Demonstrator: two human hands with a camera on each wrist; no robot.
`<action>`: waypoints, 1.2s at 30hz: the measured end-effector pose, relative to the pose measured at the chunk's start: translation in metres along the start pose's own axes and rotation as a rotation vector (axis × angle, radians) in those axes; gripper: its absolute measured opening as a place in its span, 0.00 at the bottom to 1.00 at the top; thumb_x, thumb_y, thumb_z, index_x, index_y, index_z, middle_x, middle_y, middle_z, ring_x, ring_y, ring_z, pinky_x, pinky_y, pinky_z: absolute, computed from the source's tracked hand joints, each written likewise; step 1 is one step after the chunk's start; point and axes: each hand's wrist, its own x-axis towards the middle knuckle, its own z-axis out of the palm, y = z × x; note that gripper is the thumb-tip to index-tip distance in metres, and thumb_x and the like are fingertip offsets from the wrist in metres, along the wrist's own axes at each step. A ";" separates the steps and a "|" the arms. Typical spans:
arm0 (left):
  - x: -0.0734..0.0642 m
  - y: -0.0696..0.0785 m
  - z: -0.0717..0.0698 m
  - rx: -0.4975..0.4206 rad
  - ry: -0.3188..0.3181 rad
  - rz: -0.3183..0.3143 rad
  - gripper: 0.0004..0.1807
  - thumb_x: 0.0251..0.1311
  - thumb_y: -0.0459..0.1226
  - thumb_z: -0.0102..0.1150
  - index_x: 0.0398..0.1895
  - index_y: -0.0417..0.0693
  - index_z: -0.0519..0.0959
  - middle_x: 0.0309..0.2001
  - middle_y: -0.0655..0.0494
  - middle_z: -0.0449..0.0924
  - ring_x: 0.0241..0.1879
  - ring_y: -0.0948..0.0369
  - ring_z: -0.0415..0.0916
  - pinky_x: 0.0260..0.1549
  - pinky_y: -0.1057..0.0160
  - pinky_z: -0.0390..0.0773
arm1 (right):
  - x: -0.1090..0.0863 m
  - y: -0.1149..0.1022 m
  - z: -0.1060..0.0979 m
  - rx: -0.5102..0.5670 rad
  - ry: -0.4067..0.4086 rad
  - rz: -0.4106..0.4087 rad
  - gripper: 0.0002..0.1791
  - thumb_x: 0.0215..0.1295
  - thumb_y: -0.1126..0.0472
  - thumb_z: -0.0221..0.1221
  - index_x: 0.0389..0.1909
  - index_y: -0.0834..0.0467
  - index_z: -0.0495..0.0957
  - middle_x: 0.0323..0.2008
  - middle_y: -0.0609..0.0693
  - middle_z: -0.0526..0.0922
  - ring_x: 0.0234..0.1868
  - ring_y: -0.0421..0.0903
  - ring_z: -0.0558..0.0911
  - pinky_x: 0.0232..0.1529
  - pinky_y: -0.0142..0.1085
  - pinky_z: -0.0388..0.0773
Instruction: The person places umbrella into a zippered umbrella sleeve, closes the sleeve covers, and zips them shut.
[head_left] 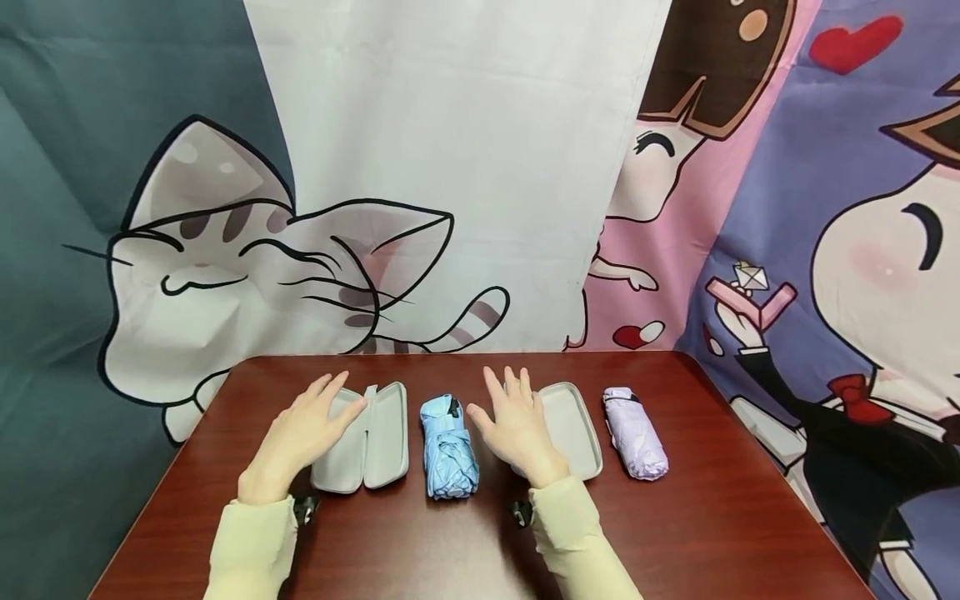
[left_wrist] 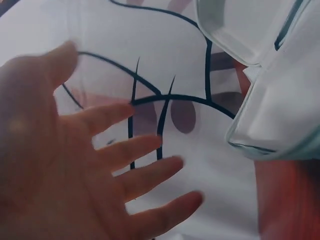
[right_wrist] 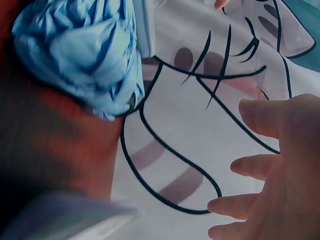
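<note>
My left hand (head_left: 300, 433), fingers spread and holding nothing, hovers at the left side of an opened light-grey zip case (head_left: 387, 437), covering part of its left half. In the left wrist view the palm and fingers show bare, with the case (left_wrist: 285, 110) off to the right. Between my hands lies a folded blue compact umbrella (head_left: 450, 458) with a dark strap end on top. My right hand (head_left: 517, 429) is also spread and bare, and it overlaps a second grey case (head_left: 573, 433), hiding its left part. The umbrella (right_wrist: 95, 60) shows bunched fabric in the right wrist view.
A folded lavender compact umbrella (head_left: 636, 437) lies right of the second case. All of these sit on a dark red-brown table (head_left: 405, 550). Behind its far edge hangs a cartoon-printed cloth (head_left: 465, 167).
</note>
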 end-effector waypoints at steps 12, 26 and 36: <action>0.001 -0.033 0.017 -0.180 0.089 -0.015 0.30 0.69 0.54 0.51 0.64 0.42 0.70 0.52 0.42 0.74 0.49 0.46 0.73 0.41 0.44 0.71 | 0.005 -0.016 0.028 0.191 -0.016 0.031 0.34 0.70 0.52 0.56 0.73 0.60 0.59 0.70 0.70 0.57 0.72 0.68 0.51 0.67 0.59 0.53; 0.006 -0.062 0.033 -0.300 0.015 -0.142 0.29 0.70 0.50 0.51 0.59 0.35 0.62 0.35 0.47 0.69 0.31 0.55 0.68 0.31 0.58 0.67 | 0.010 -0.016 0.053 0.301 -0.071 0.149 0.38 0.69 0.48 0.57 0.75 0.55 0.56 0.71 0.64 0.58 0.71 0.61 0.59 0.65 0.56 0.60; 0.010 -0.069 0.041 -0.370 0.041 -0.194 0.18 0.70 0.45 0.51 0.51 0.39 0.69 0.34 0.49 0.73 0.33 0.56 0.70 0.33 0.58 0.68 | 0.004 -0.014 0.083 0.159 -0.031 0.189 0.44 0.63 0.39 0.60 0.73 0.58 0.59 0.64 0.66 0.68 0.62 0.64 0.70 0.52 0.59 0.71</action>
